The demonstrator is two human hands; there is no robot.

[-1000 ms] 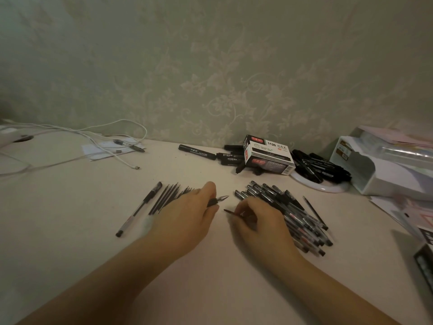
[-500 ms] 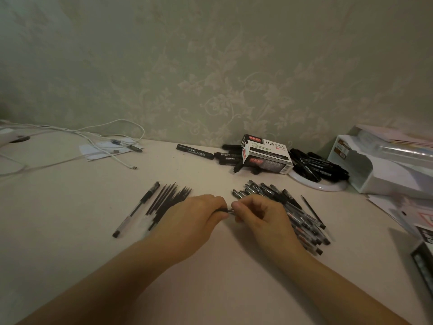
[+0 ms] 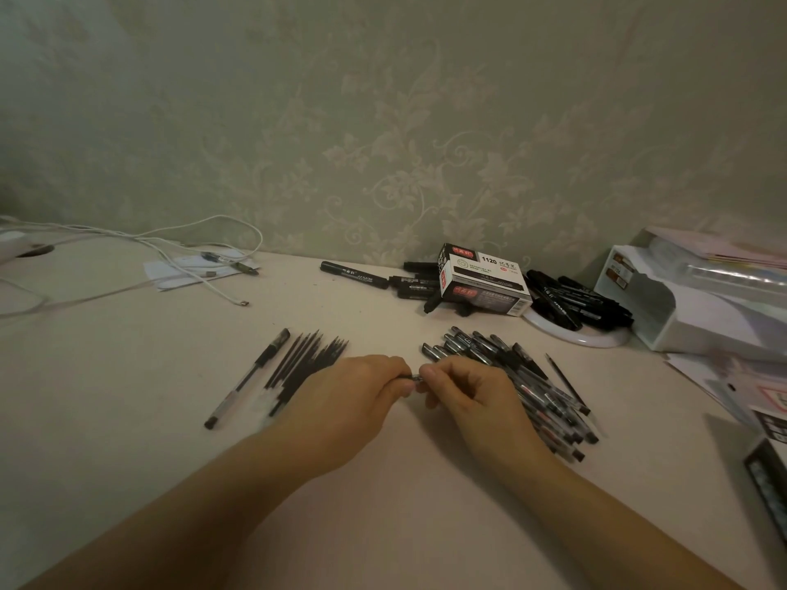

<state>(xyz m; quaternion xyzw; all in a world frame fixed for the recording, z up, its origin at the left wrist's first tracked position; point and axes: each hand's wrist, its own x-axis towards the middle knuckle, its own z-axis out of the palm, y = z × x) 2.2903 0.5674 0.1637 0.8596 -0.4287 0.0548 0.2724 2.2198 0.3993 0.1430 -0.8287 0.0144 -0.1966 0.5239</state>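
Observation:
My left hand [image 3: 355,398] and my right hand [image 3: 472,398] meet at the middle of the table, fingertips together on one small dark pen part [image 3: 415,378]. Both hands pinch it; most of it is hidden by the fingers. Right of my right hand lies a heap of several gel pens [image 3: 524,385]. A row of several thin black refills [image 3: 304,364] lies left of my left hand, partly under it. One whole capped pen [image 3: 249,379] lies at the left end of that row.
A marker box [image 3: 485,278] stands at the back with black markers [image 3: 353,274] beside it, and more markers on a white plate [image 3: 575,336]. White cables [image 3: 170,257] trail at back left. A white organiser [image 3: 690,304] and papers fill the right edge.
A second ago my left hand held a pen tip apart from the refill in my right hand. The hands have come together, and both now pinch the part between them.

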